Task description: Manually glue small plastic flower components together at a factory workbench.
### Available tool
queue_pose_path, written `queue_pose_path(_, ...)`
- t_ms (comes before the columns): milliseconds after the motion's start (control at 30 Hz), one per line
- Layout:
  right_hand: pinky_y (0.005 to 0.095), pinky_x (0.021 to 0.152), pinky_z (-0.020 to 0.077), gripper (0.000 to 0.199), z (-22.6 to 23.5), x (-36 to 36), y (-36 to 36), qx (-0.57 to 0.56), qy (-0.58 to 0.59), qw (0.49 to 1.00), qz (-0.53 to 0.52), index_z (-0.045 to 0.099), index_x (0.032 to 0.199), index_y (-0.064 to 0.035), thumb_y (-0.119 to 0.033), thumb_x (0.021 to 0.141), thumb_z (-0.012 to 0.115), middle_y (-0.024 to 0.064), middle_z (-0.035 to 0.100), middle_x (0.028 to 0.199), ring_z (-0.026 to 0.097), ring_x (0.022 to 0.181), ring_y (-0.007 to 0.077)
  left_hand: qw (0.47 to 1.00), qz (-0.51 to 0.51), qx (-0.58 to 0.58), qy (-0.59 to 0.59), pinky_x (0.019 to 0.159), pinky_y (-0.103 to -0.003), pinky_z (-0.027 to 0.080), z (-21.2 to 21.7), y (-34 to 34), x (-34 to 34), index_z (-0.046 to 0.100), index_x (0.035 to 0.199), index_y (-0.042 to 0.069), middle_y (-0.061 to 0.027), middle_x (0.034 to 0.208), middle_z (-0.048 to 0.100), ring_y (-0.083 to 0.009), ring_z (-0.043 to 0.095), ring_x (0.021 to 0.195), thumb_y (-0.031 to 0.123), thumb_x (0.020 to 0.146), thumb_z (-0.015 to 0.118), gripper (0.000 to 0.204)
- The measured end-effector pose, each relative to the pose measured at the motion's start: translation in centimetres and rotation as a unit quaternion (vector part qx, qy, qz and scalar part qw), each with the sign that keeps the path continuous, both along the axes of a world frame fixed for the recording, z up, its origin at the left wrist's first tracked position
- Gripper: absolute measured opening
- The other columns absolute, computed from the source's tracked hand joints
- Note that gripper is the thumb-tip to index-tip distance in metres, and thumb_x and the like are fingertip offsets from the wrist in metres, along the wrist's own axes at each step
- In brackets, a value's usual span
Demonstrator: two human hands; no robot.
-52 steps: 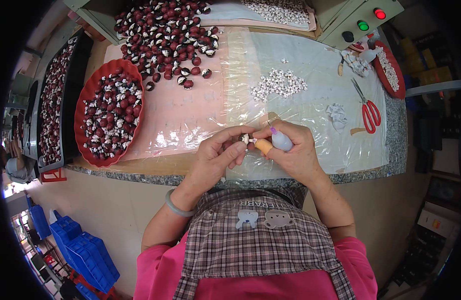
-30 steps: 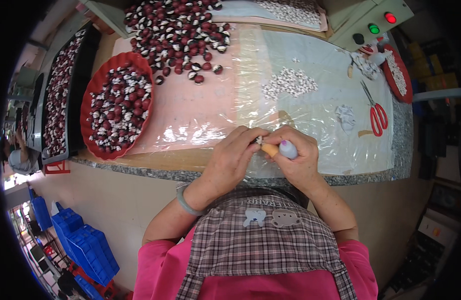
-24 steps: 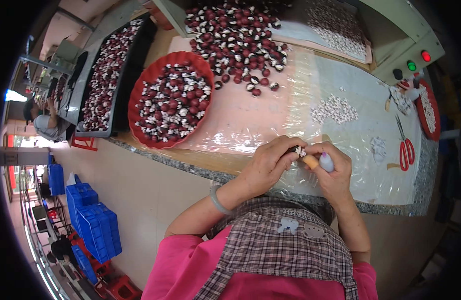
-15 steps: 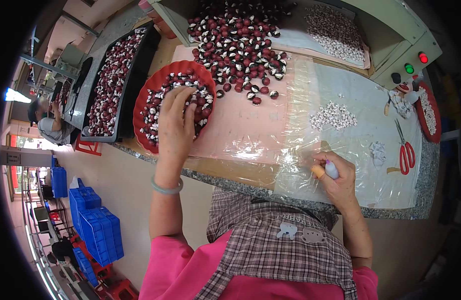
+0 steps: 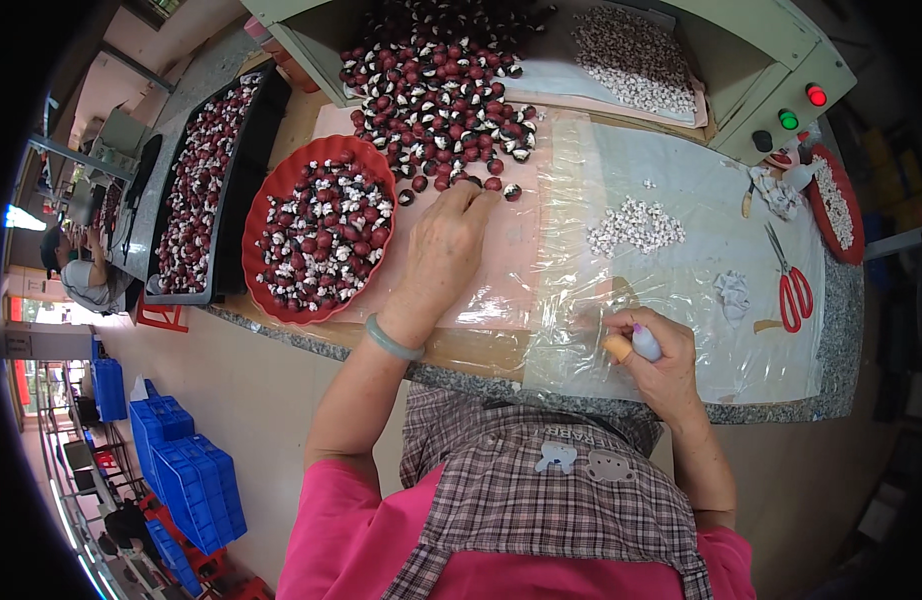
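My left hand [image 5: 444, 255], with a pale bangle on the wrist, reaches to the near edge of a pile of small dark red, black and white balls [image 5: 436, 110]. Its fingertips close around one ball there, partly hidden by the fingers. Low over the plastic-covered worktop, my right hand [image 5: 666, 365] grips a small squeeze bottle [image 5: 645, 342] with a purple tip. An orange cover sits on one of its digits. Left of my left hand stands a red scalloped bowl [image 5: 249, 250] full of such balls with white pieces on them. Small white pieces [image 5: 636, 228] lie loose beyond my right hand.
A black tray [image 5: 221, 210] of finished-looking balls stands at far left. Red-handled scissors [image 5: 794, 295], crumpled tissue [image 5: 733, 297] and a red dish [image 5: 839, 215] of white pieces lie right. A greenish metal housing [image 5: 751, 60] spans the back. Another person [image 5: 91, 270] works far left.
My left hand has left the red bowl and moved right to the near edge of the ball pile. The right hand still holds the bottle in about the same place.
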State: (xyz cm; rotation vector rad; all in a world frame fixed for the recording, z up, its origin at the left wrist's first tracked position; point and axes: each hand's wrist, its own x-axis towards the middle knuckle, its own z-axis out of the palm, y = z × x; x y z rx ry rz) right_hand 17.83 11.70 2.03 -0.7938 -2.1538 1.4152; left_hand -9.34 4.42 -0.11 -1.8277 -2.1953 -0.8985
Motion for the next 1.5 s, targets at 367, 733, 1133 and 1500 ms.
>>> queue_pose_path(367, 0.0263, 0.081, 0.0437, 0.031, 0.2, 0.4, 1.0, -0.235, 0.119, 0.965, 0.004, 0.042, 0.108, -0.0047, 0.002, 0.083, 0.059, 0.0069, 0.053, 0.103, 0.052, 0.091, 0.0107, 0.976, -0.048, -0.001, -0.212, 0.067, -0.030, 0.050, 0.3, -1.5, 1.9, 0.063, 0.099, -0.001, -0.0088, 0.091, 0.060, -0.0200, 0.062, 0.078, 0.001, 0.083, 0.062, 0.016)
queue_pose_path(733, 0.0188, 0.052, 0.0451, 0.035, 1.4, 0.1, 0.7, -0.218, 0.198, 0.952, -0.079, 0.053, 0.113, 0.0005, -0.003, 0.082, 0.070, 0.0093, 0.060, 0.101, 0.060, 0.070, 0.0100, 0.517, -0.125, 0.026, -0.846, 0.075, -0.024, 0.049, 0.9, -3.9, 6.7, 0.060, 0.113, -0.002, -0.0140, 0.105, 0.063, -0.0142, 0.059, 0.084, 0.004, 0.089, 0.060, 0.025)
queue_pose_path(1133, 0.0233, 0.059, 0.0504, 0.045, 1.8, 0.3, 0.1, 0.034, 0.179, 0.981, -0.063, 0.046, 0.127, 0.0018, -0.015, 0.089, 0.063, 0.0151, 0.063, 0.099, 0.060, 0.074, 0.0133, 0.529, -0.150, -0.008, -0.835, 0.081, -0.026, 0.052, 0.3, -3.9, 7.7, 0.060, 0.115, -0.001, -0.0096, 0.104, 0.064, -0.0141, 0.063, 0.089, 0.006, 0.090, 0.061, 0.027)
queue_pose_path(1500, 0.0287, 0.069, 0.0524, 0.042, 1.8, -0.1, -0.4, 0.120, 0.133, 0.980, -0.081, 0.057, 0.117, 0.0024, -0.014, 0.080, 0.072, 0.0154, 0.066, 0.095, 0.067, 0.083, 0.0223, 0.531, -0.149, -0.016, -0.834, 0.081, -0.026, 0.052, 0.0, -3.9, 7.8, 0.061, 0.115, -0.002, -0.0094, 0.102, 0.065, -0.0142, 0.063, 0.088, 0.006, 0.090, 0.061, 0.026)
